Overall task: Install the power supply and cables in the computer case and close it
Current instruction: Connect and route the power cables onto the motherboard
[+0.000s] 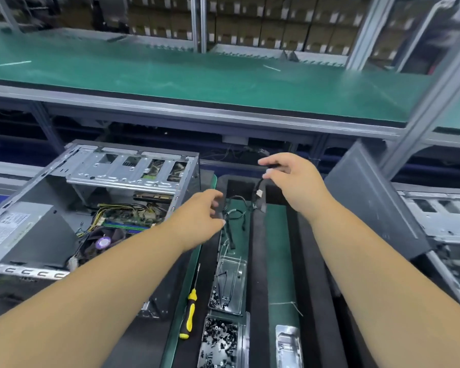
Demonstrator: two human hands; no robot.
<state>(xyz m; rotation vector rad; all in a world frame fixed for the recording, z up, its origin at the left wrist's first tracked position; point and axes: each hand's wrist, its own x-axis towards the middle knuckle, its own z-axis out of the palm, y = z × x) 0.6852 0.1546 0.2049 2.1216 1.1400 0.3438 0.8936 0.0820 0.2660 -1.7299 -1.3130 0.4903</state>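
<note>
Right hand (290, 179) grip pinching a thin black cable (258, 193) at 12 o'clock, left hand (199, 216) grip curled round another cable end, open steel computer case (96, 197) at 9 o'clock, boxy grey power supply (19, 229) inside, yellow-handled screwdriver (190, 312) on green-matted table (279, 251)

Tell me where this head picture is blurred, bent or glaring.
Head view: upper shelves and boxes are smeared by blur; the green bench edge bows from wide-angle distortion; the metal drive cage catches glare; the hands and black cable are slightly soft.

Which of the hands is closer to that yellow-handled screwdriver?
Left. The left hand is above the screwdriver, farther up the bench; the right hand is higher and off to the right, pinching a black cable.
</note>
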